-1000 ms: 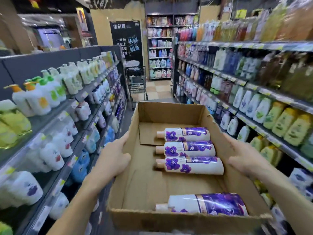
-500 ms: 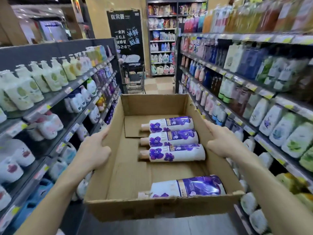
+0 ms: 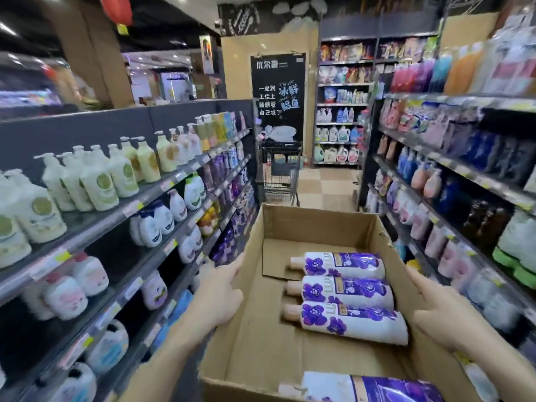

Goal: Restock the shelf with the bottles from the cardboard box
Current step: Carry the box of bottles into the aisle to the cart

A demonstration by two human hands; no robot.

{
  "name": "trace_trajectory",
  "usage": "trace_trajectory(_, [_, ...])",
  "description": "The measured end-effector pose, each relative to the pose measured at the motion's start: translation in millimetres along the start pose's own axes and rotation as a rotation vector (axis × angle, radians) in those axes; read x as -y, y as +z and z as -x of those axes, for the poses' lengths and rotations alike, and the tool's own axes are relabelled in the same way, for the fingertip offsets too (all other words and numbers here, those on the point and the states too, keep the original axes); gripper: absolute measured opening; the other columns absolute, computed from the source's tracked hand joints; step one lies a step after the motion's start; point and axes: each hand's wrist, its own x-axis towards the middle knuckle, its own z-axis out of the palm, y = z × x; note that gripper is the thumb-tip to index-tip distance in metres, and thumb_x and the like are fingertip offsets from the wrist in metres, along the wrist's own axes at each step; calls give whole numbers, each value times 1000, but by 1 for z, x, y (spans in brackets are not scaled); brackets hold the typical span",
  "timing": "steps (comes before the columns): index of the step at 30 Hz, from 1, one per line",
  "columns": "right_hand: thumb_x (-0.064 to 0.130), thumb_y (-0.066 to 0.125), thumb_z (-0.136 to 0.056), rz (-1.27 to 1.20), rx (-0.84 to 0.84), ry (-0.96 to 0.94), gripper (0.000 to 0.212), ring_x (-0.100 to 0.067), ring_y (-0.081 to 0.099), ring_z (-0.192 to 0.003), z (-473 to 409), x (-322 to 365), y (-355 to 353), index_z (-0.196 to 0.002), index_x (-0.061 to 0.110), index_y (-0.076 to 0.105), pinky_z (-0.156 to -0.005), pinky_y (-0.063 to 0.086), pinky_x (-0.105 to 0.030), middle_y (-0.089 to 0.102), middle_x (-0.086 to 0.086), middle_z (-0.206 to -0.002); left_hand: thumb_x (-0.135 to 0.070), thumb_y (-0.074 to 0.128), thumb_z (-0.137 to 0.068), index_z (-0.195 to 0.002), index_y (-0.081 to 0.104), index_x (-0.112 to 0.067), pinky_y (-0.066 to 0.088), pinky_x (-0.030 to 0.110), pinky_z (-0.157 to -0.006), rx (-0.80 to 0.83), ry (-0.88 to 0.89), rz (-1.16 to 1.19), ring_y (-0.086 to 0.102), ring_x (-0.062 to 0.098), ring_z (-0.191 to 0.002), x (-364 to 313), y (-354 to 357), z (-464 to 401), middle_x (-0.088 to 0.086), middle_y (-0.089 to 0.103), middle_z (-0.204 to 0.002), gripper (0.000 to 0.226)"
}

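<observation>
I carry an open cardboard box in front of me, held up in a shop aisle. My left hand presses on its left wall and my right hand grips its right wall. Inside lie several white and purple bottles on their sides: three side by side in the middle and one at the near edge, partly cut off by the frame. The left shelf has rows of pump bottles, with purple bottles farther along its lower levels.
Full shelves line both sides of the narrow aisle; the right shelf stands close to the box. A shopping trolley stands in the aisle ahead, before a black chalkboard sign. Tiled floor lies beyond it.
The view has lifted and moved forward along the aisle; the box sits lower and more to the right in view. Both hands keep their hold on its sides.
</observation>
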Motion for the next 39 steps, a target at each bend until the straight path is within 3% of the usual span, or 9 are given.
trace_trajectory(5, [13,51,-79,98,29,-49,83,-26,58,-113,-149,10,-2,-150,38,17,-75,37,-24,60,-5,-130,-17,37,-58,-138,15,-64,52,39,-82,21,-16,26,57,26,-101,1,12,-136,0,67,-110,95])
trace_trajectory(10, [17,47,-78,76,55,-57,83,-28,58,-111,-286,11,4,-148,44,12,-82,45,-30,61,-7,-126,-18,35,-59,-132,6,-74,52,40,-80,43,-11,30,58,24,-98,4,38,-263,-3,65,-113,97])
trace_trajectory(15, [15,46,-78,24,54,-139,84,-29,55,-117,-440,8,12,-149,44,11,-89,45,-32,60,-4,-131,-11,39,-64,-120,15,-82,55,33,-67,35,-12,100,62,16,-86,3,75,-394,-13,68,-107,94])
trace_trajectory(20, [31,47,-73,-68,66,-172,77,-31,60,-112,-594,12,13,-139,57,16,-84,48,-35,66,-6,-119,-1,48,-71,-142,22,-56,45,18,-55,-10,-57,-24,60,9,-70,-16,91,-531,-17,67,-105,94])
trace_trajectory(24, [16,47,-78,-64,71,-187,80,-33,60,-110,-707,27,9,-143,51,17,-80,47,-34,65,-9,-121,1,47,-68,-132,19,-72,51,31,-67,-51,-57,-15,64,16,-78,-21,98,-633,-16,69,-99,101])
trace_trajectory(26, [14,48,-77,-42,76,-190,83,-34,58,-112,-761,35,13,-144,50,16,-84,47,-37,64,-9,-124,3,47,-70,-137,21,-63,52,36,-65,-52,-83,-27,63,18,-74,-17,105,-684,-15,69,-88,97])
trace_trajectory(30, [11,50,-75,-31,59,-205,87,-35,58,-113,-872,54,30,-145,50,16,-88,49,-39,62,-12,-127,1,47,-71,-138,30,-56,48,27,-56,-62,-129,-36,59,12,-66,6,120,-788,-12,66,-74,89])
trace_trajectory(34, [12,49,-76,-15,54,-214,88,-35,61,-110,-987,75,55,-145,53,13,-79,51,-38,64,-12,-125,-4,45,-65,-129,17,-72,50,29,-66,-89,-77,27,60,21,-75,43,140,-903,-9,71,-82,98])
trace_trajectory(39, [14,49,-79,-8,54,-217,85,-34,61,-108,-1126,119,72,-147,49,11,-81,50,-38,64,-13,-122,-3,47,-66,-137,24,-64,50,29,-64,-115,-109,23,59,24,-75,77,143,-1043,-6,62,-68,96])
